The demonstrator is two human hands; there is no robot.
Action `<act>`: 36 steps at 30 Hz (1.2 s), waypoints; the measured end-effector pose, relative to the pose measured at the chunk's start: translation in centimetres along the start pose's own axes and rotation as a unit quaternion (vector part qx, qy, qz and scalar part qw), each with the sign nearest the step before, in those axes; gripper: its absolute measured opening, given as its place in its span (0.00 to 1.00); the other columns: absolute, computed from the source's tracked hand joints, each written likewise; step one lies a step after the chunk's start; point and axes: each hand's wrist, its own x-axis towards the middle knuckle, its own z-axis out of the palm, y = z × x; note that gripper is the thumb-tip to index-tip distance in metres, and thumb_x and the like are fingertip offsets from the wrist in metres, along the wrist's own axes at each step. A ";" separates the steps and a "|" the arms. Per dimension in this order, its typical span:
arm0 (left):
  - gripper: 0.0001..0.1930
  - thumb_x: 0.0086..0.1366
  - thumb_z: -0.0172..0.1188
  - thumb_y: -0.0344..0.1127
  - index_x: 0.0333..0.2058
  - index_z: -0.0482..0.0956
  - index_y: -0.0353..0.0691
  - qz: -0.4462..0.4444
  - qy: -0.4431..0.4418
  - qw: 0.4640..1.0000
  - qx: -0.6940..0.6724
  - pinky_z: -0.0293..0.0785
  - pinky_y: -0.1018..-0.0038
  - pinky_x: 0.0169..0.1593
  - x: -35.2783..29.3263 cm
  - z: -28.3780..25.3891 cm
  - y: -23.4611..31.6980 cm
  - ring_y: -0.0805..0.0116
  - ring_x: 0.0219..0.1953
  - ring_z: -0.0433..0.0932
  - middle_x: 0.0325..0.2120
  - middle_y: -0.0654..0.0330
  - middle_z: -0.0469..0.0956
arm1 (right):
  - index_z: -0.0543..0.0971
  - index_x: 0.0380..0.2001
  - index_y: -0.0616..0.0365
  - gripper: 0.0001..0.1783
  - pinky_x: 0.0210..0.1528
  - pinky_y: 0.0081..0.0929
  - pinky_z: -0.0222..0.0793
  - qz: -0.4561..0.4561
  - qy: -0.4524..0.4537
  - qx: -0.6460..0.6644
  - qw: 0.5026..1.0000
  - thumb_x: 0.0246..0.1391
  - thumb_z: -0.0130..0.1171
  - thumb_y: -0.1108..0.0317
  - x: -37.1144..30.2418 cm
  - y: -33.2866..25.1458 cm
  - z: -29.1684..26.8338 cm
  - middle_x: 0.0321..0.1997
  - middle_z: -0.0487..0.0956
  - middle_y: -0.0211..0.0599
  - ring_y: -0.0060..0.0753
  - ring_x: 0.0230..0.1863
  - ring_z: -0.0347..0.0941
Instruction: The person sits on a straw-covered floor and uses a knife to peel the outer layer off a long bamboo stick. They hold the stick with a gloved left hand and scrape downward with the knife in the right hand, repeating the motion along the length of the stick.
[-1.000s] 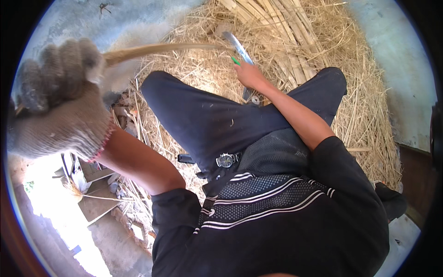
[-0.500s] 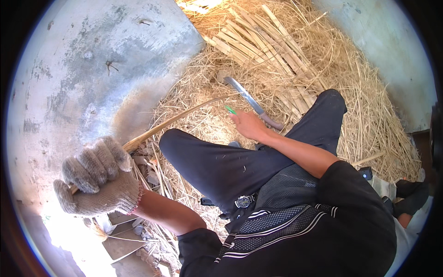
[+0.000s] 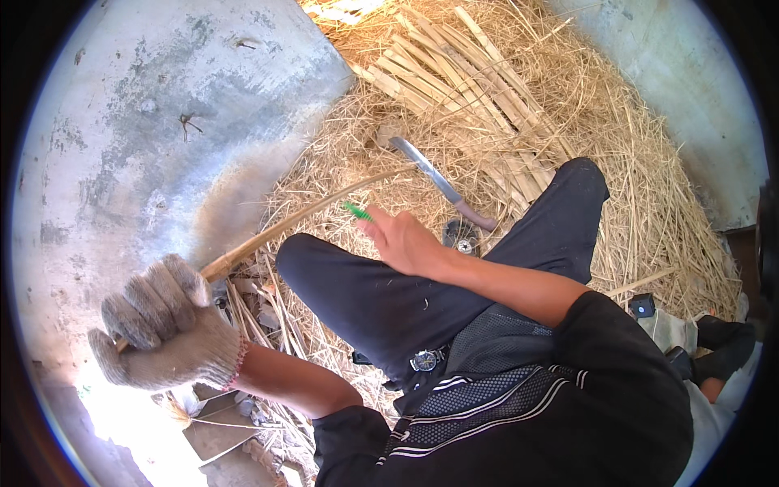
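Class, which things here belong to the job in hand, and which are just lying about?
In the job, it seems:
Strip, in the left hand's grip
Glove on that hand
Knife, probably
Stacked strips, probably

Lying about, it seems:
Straw-like litter
Black box

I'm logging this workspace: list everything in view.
Shavings: many, yellow, centre and right
Strips: several, pale tan, upper middle
Knife: one, silver, brown handle, on the shavings
Long strip: one, tan, in left hand
Green item: one, green, at right hand
Round item: one, grey, below knife
Watch: one, silver, at waist
Box: one, black, lower right
Rubble: assorted, grey, lower left
Walls: two, bluish grey, left and right
Shirt: one, black, bottom
Legs: two, dark trousers, centre
Left hand: one, grey glove, around long strip
Right hand: one, bare, centre
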 end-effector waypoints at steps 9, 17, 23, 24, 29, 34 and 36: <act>0.22 0.62 0.43 0.44 0.10 0.50 0.53 0.007 0.038 0.998 0.045 0.48 0.75 0.14 0.2 -0.3 0.6 0.76 0.09 0.42 0.05 0.70 0.43 | 0.72 0.42 0.62 0.21 0.36 0.54 0.69 0.077 -0.094 -0.060 0.991 0.68 0.41 0.53 0.5 -3.3 -1.9 0.24 0.76 0.63 0.63 0.30 0.76; 0.21 0.60 0.44 0.44 0.10 0.51 0.53 0.005 0.048 0.997 0.057 0.50 0.76 0.15 -0.4 0.1 0.5 0.76 0.09 0.42 0.06 0.70 0.44 | 0.72 0.46 0.61 0.19 0.31 0.49 0.72 0.113 -0.113 -0.069 0.985 0.68 0.41 0.55 1.4 -1.3 -2.1 0.27 0.78 0.57 0.57 0.24 0.76; 0.22 0.61 0.44 0.45 0.09 0.51 0.53 0.020 0.062 0.996 0.054 0.49 0.76 0.12 0.0 1.2 -0.4 0.77 0.08 0.43 0.05 0.70 0.45 | 0.71 0.44 0.61 0.20 0.32 0.52 0.69 0.188 -0.052 -0.048 0.980 0.68 0.42 0.54 2.2 6.8 -0.4 0.28 0.77 0.59 0.58 0.24 0.76; 0.22 0.62 0.43 0.45 0.09 0.51 0.53 0.037 0.096 0.992 0.077 0.49 0.76 0.11 -0.2 1.5 -0.5 0.77 0.07 0.43 0.04 0.71 0.46 | 0.71 0.44 0.62 0.20 0.32 0.53 0.68 0.173 -0.054 -0.067 0.981 0.68 0.42 0.54 2.2 6.9 -0.4 0.27 0.77 0.59 0.59 0.24 0.75; 0.22 0.61 0.43 0.45 0.09 0.52 0.53 0.005 0.040 0.998 0.054 0.49 0.75 0.16 0.2 0.1 0.3 0.76 0.09 0.44 0.05 0.70 0.45 | 0.70 0.41 0.62 0.20 0.27 0.52 0.67 0.088 -0.045 -0.042 0.994 0.68 0.42 0.54 2.0 1.3 -0.8 0.19 0.74 0.56 0.60 0.22 0.74; 0.21 0.60 0.43 0.44 0.09 0.53 0.52 -0.017 -0.007 1.000 0.014 0.49 0.74 0.16 0.7 -0.2 0.2 0.76 0.10 0.43 0.05 0.70 0.45 | 0.70 0.45 0.67 0.22 0.27 0.45 0.75 0.112 -0.035 -0.173 0.978 0.70 0.38 0.56 3.2 7.0 -0.7 0.22 0.75 0.48 0.53 0.22 0.76; 0.21 0.59 0.43 0.42 0.08 0.53 0.52 0.014 0.050 0.998 0.018 0.47 0.77 0.12 0.5 0.8 -0.8 0.77 0.08 0.43 0.04 0.70 0.47 | 0.70 0.44 0.67 0.21 0.26 0.44 0.75 0.124 -0.009 -0.148 0.981 0.70 0.39 0.57 2.6 5.3 -0.8 0.21 0.75 0.47 0.53 0.21 0.76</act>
